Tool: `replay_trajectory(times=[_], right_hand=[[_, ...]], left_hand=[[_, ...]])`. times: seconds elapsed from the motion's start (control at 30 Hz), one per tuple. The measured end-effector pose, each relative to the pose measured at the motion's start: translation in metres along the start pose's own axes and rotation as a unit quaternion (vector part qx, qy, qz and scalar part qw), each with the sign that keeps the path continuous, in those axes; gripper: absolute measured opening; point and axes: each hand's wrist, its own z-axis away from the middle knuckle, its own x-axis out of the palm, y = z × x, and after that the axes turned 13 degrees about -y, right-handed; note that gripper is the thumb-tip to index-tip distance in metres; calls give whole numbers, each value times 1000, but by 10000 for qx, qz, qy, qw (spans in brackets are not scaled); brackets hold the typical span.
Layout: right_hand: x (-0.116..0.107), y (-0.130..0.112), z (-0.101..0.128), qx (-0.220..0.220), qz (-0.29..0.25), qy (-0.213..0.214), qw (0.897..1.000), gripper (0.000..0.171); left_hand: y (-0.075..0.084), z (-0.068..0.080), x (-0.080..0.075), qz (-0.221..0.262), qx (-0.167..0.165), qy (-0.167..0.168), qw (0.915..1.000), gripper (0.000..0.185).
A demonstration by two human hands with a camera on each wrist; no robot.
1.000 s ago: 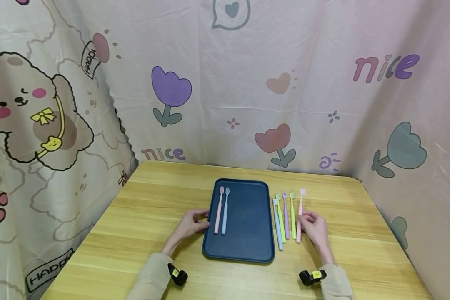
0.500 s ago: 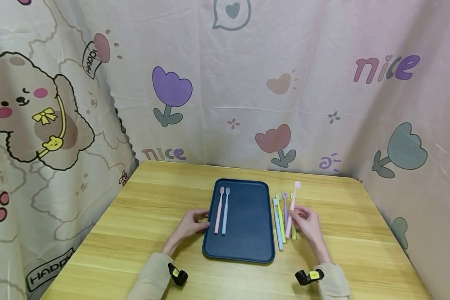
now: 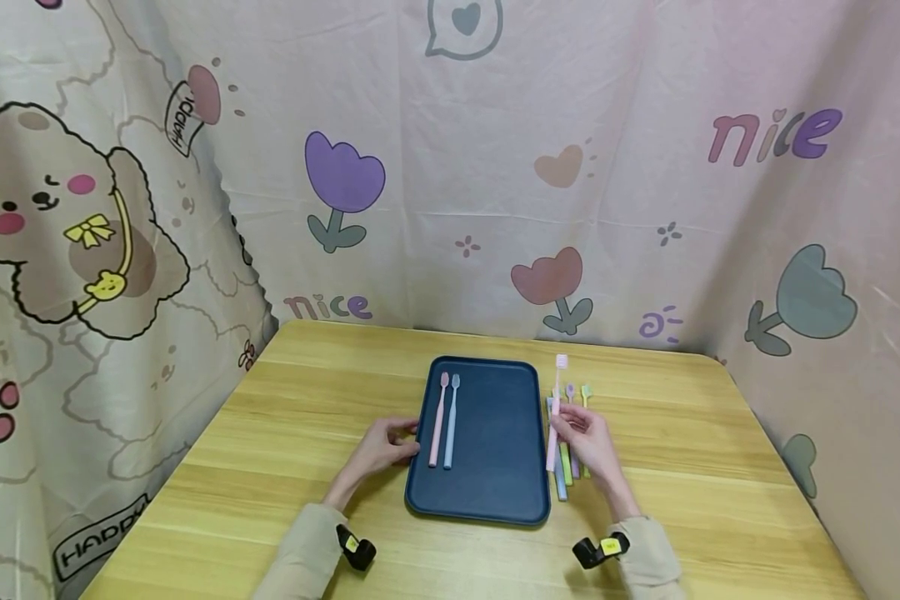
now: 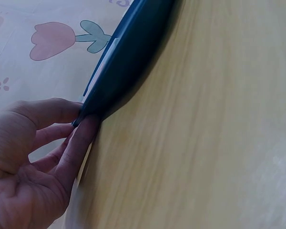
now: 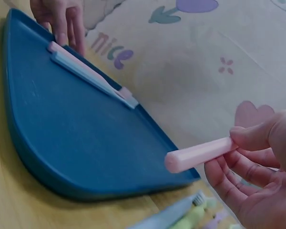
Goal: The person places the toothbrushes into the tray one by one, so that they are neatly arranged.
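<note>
A dark blue tray (image 3: 495,467) lies on the wooden table with a pink toothbrush (image 3: 438,421) and a light blue toothbrush (image 3: 450,421) side by side on its left part. My left hand (image 3: 378,450) holds the tray's left rim (image 4: 128,62) with thumb and fingers. My right hand (image 3: 588,442) pinches a pale pink toothbrush (image 3: 555,412) by its handle (image 5: 200,155), lifted above the tray's right edge. Several toothbrushes (image 3: 566,467) in blue, green and purple lie on the table just right of the tray, partly hidden by my right hand.
The wooden table (image 3: 285,467) is enclosed on three sides by a printed cloth backdrop (image 3: 450,183). Bare tray surface (image 5: 71,138) lies between the two placed brushes and the tray's right edge.
My right hand lifted the pale pink toothbrush off the table from the row's right end and carried it left to the tray's right edge. The left hand stayed put.
</note>
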Motion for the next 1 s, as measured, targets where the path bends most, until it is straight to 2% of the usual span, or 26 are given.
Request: replay_trajectory(times=[0.33, 0.6, 1.0], right_hand=[[24, -3, -9, -79, 73, -104, 9999, 35], [43, -1, -18, -412, -80, -90, 9991, 29], [67, 6, -29, -475, -143, -286, 9984, 25]], left_hand=[[0, 0, 0, -72, 5, -29, 10000, 52], [1, 0, 0, -80, -32, -11, 10000, 53], [0, -1, 1, -109, -120, 30, 9999, 52]])
